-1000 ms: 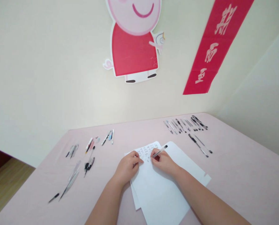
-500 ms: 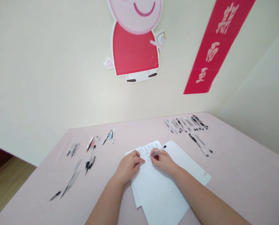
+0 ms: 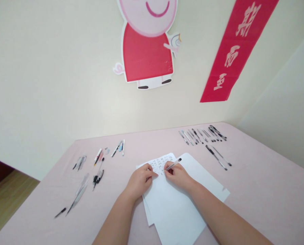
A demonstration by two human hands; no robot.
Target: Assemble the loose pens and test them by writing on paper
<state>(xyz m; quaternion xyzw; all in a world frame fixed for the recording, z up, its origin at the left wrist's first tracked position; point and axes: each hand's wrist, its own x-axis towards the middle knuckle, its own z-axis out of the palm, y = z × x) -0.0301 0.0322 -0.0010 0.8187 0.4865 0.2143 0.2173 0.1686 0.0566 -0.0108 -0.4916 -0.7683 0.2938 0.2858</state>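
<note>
My right hand (image 3: 177,175) is closed round a slim pen (image 3: 172,164) with a clear barrel and a dark upper end. The pen leans up to the right, its lower end at the handwriting on a white sheet (image 3: 171,211). Rows of small dark marks cover the sheet's far part. On the sheet's left side rests my left hand (image 3: 141,180), its fingers curled and its thumb stretched toward the writing. Whatever may lie inside those curled fingers is hidden. More white paper (image 3: 203,173) shows under my right forearm.
Several pens (image 3: 200,136) lie in a row at the back right, with two more pens (image 3: 216,157) in front. Pens and markers (image 3: 118,148) are scattered at the left, along with a pen cluster (image 3: 98,178) and long thin pieces (image 3: 77,195). A wall stands behind the pink table (image 3: 256,190).
</note>
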